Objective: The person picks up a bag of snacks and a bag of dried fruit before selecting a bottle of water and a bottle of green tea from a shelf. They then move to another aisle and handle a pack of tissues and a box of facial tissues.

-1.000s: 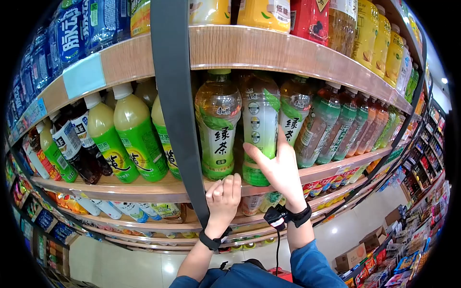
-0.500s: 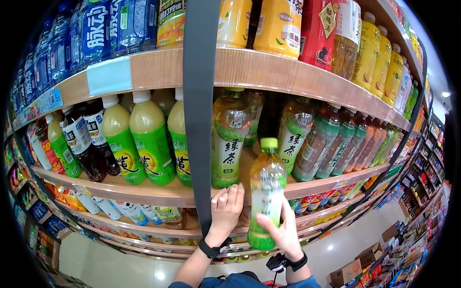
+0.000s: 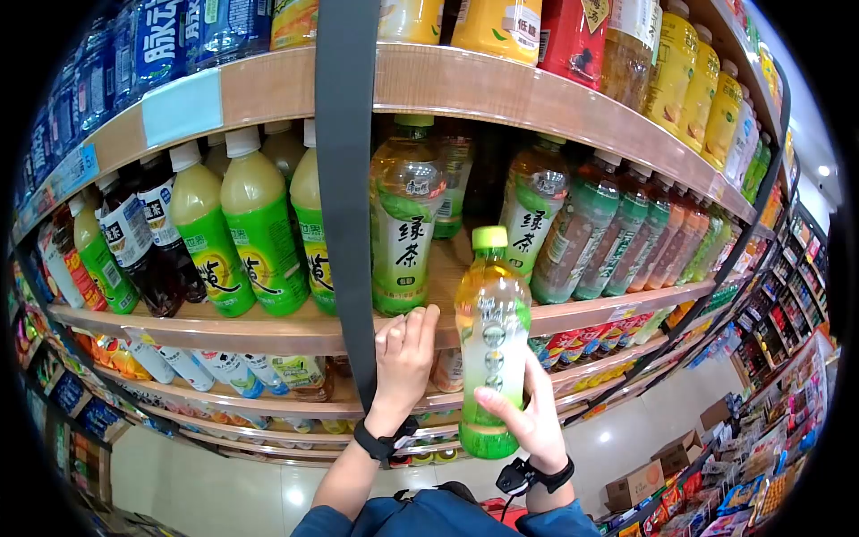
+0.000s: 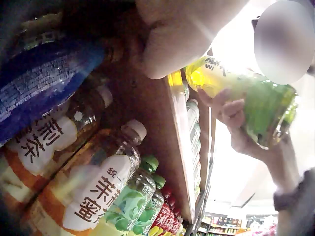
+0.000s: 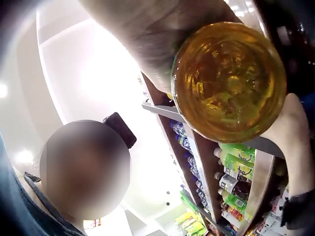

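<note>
My right hand point(image 3: 535, 419) grips the lower half of a green tea bottle point(image 3: 492, 331), thumb across its front. The bottle is nearly upright, green cap up, in front of the shelf. In the right wrist view its round amber base point(image 5: 229, 83) faces the camera. My left hand point(image 3: 404, 362) holds the front edge of the wooden shelf point(image 3: 349, 331) with bent fingers, below another green tea bottle point(image 3: 407, 228). A gap lies behind the held bottle, with a further tea bottle point(image 3: 455, 179) deeper in and one more point(image 3: 535, 210) to the right.
A dark upright post point(image 3: 344, 179) stands just left of my left hand. Green-labelled juice bottles point(image 3: 259, 242) line the shelf to the left, clear drink bottles point(image 3: 577, 233) to the right. An upper shelf point(image 3: 501, 80) overhangs. Cardboard boxes point(image 3: 635, 483) sit on the floor at right.
My right hand has taken hold of the green tea bottle and brought it off the shelf toward me, leaving a gap. Since half a second ago, the bottle has turned slightly. My left hand stays at the edge.
</note>
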`<state>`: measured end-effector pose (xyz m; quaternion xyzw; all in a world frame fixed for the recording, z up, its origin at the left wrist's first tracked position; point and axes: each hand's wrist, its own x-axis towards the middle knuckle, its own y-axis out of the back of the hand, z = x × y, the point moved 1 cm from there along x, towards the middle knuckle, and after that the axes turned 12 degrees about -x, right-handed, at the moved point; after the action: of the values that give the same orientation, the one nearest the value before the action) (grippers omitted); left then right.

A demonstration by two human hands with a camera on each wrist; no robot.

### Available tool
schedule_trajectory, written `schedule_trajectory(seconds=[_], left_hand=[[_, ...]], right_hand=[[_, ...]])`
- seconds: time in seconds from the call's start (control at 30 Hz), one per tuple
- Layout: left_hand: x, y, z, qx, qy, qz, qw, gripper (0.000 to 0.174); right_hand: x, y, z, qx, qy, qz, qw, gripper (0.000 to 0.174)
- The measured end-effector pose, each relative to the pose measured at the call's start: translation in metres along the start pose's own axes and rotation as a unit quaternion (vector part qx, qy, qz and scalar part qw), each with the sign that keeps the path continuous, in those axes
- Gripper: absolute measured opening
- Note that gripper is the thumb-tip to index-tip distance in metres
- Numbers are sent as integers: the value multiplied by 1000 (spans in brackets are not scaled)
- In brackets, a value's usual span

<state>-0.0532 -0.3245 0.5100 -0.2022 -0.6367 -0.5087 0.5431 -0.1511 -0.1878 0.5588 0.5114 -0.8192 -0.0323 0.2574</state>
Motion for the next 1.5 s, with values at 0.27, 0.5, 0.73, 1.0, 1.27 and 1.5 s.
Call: schedule_trajectory(seconds=[0.27,0.5,0.73,1.0,1.27,1.5], left_hand=[[1,1,3,-13,8,1,1000,48],[2,8,5,-11,14,-30,999,47],[1,10,5,-31,15,-36,999,47],[1,9,3,2,12,-52,999,48],[1,5,4,-20,10,-16,1000,47],[1,7,5,-21,15,-24,999,48]], right_hand=[[63,2,-30,47,70,72,994,44],[101,-9,-21,-51,145,187,970,43],[104,-17,-24,-27,164,198,966,43],[127,-16,-18,-64,176,144,972,44],[140,-32,0,-126,229,208,942,52],[145,-35,11,-144,272,225,924,64]])
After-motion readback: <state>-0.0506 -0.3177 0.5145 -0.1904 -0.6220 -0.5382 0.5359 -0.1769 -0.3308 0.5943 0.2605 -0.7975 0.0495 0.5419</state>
